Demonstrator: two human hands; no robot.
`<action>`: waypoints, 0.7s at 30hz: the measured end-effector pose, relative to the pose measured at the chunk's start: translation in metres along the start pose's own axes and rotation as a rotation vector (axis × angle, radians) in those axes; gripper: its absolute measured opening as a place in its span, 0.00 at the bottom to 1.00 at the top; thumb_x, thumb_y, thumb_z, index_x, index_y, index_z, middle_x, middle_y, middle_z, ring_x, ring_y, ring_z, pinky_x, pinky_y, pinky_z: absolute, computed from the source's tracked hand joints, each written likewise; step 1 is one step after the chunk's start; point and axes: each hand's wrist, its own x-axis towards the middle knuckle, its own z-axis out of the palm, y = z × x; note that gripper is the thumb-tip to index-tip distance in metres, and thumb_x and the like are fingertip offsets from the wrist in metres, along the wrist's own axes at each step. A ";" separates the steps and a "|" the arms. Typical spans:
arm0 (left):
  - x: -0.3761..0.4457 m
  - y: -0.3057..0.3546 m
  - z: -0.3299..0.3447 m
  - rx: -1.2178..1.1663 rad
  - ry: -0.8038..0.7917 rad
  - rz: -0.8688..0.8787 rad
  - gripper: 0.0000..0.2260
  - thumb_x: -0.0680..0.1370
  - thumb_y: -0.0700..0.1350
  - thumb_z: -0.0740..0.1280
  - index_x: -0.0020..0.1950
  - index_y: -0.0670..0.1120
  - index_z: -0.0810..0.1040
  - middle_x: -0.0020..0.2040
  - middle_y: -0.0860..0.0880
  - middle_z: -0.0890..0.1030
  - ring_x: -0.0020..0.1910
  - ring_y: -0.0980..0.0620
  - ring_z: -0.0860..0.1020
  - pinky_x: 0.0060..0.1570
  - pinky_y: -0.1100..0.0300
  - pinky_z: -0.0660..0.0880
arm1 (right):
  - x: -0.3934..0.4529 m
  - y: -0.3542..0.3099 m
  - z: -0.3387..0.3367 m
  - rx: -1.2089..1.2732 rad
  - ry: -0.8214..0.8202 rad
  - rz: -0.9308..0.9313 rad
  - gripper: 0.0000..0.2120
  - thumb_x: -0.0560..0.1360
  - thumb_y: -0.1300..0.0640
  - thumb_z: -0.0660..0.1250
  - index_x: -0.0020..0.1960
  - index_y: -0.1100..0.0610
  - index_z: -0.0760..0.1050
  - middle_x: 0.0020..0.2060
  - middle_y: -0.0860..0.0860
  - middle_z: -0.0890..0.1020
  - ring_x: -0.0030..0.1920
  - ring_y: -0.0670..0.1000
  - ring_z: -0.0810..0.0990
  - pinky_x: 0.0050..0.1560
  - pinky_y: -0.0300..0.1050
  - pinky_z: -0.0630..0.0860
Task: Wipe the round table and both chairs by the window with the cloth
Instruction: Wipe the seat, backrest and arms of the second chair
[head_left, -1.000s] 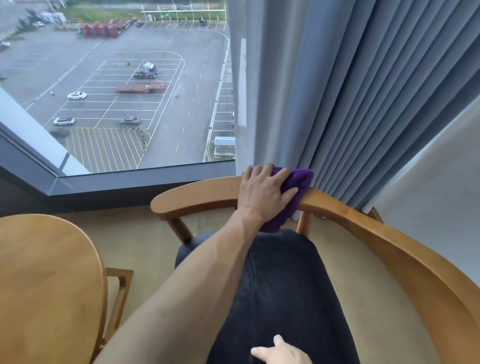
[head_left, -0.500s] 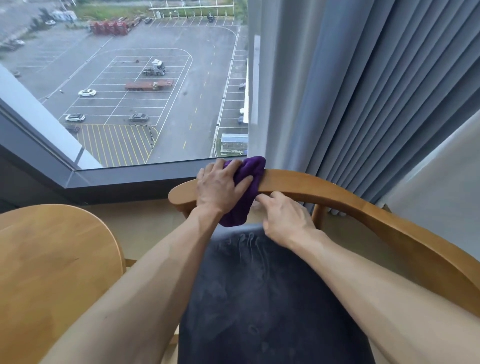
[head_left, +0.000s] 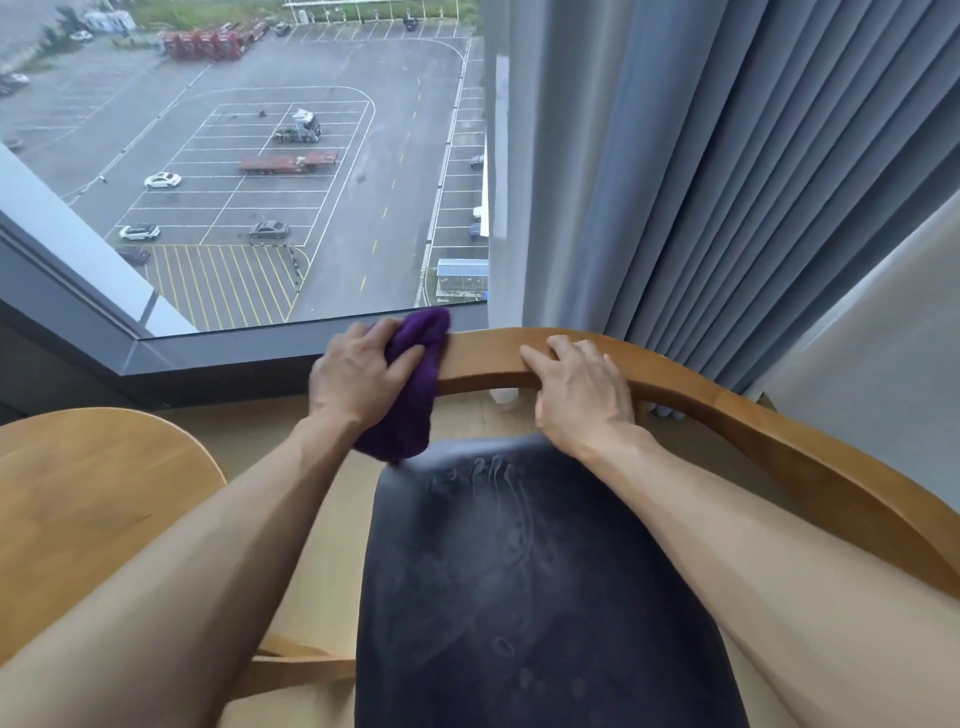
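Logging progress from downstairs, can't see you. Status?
Left hand grips cloth on chair rail. Right hand steadies rail. Curtain close behind, nothing blocking.

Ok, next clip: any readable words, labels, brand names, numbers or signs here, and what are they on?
None can be read.
Purple cloth, wooden chair rail, dark seat cushion, round table, curtain: no print visible.
Vehicles and painted bay lines in the car park outside: too small to show any lettering.
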 end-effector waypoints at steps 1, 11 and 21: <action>-0.003 0.000 -0.001 0.002 0.028 -0.080 0.21 0.79 0.62 0.61 0.69 0.55 0.73 0.60 0.43 0.77 0.61 0.38 0.74 0.59 0.45 0.73 | 0.001 0.001 -0.001 0.013 0.011 -0.005 0.24 0.79 0.56 0.61 0.74 0.48 0.66 0.71 0.53 0.70 0.68 0.57 0.68 0.69 0.57 0.66; 0.004 0.129 0.043 0.031 -0.096 -0.002 0.19 0.82 0.55 0.54 0.70 0.52 0.70 0.68 0.41 0.72 0.71 0.40 0.66 0.75 0.38 0.48 | 0.021 0.017 -0.017 0.302 0.072 0.013 0.21 0.83 0.50 0.50 0.75 0.41 0.60 0.67 0.52 0.73 0.60 0.59 0.76 0.57 0.54 0.74; -0.009 0.041 0.020 0.009 -0.057 0.070 0.19 0.85 0.47 0.55 0.75 0.48 0.68 0.72 0.47 0.72 0.73 0.46 0.66 0.75 0.51 0.54 | 0.044 -0.012 0.011 0.127 0.028 0.155 0.34 0.75 0.30 0.53 0.78 0.40 0.50 0.79 0.55 0.49 0.77 0.63 0.47 0.74 0.62 0.54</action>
